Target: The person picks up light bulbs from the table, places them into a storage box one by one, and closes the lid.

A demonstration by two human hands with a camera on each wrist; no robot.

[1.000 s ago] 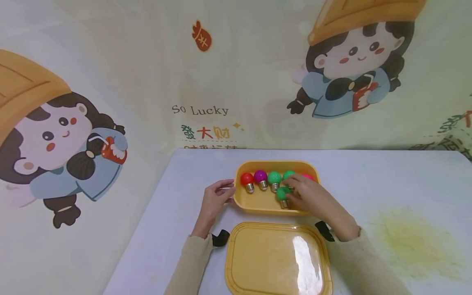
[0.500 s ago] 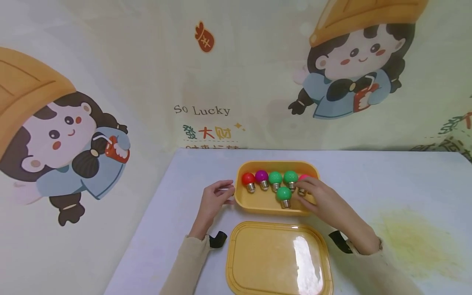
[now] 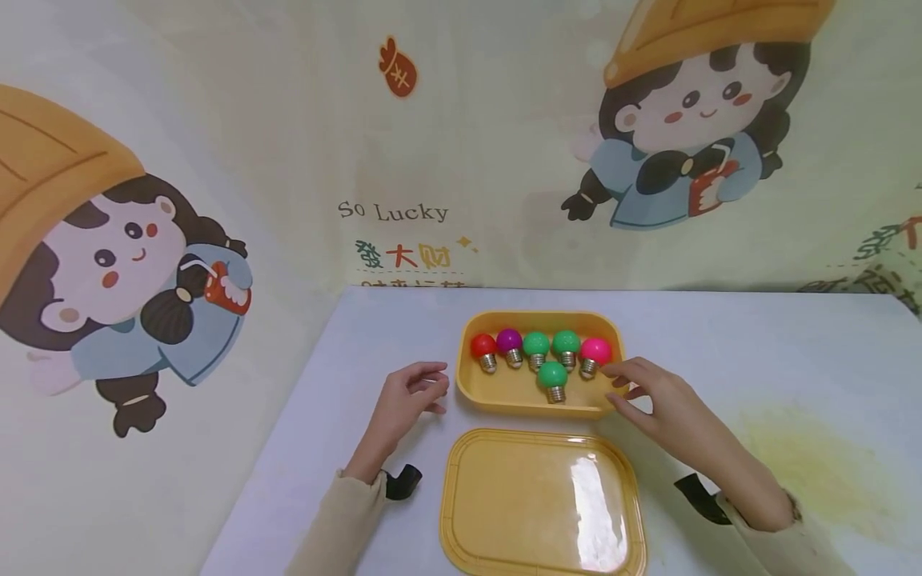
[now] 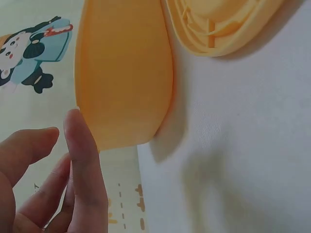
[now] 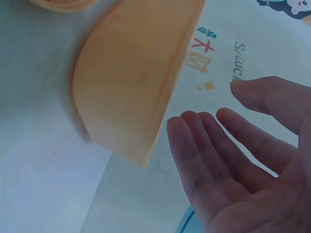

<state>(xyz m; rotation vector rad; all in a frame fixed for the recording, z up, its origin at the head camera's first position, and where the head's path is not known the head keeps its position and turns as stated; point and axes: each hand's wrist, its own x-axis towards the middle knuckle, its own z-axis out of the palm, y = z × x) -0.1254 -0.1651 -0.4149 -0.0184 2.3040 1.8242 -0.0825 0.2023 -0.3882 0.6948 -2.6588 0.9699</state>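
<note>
A yellow plastic box (image 3: 504,396) stands on the table with several small round light bulbs in it. Along its back lie a red bulb (image 3: 484,347), a purple bulb (image 3: 510,342), two green ones and a pink bulb (image 3: 595,352); another green bulb (image 3: 553,376) lies in front of them. My left hand (image 3: 406,400) is just off the box's left end, fingers loosely bent and holding nothing. At the right end my right hand (image 3: 666,408) is near the rim, its fingers relaxed and nothing between them. In the right wrist view the fingers are apart from the box wall (image 5: 131,73).
A yellow lid (image 3: 540,500) lies flat on the white table (image 3: 720,344) in front of the box. Behind the table hangs a printed cloth (image 3: 504,144). A yellowish stain (image 3: 814,464) marks the table at the right.
My right hand has let go of the front green bulb, passed over the pink bulb and drawn out to the right. My left hand has moved slightly left, away from the box.
</note>
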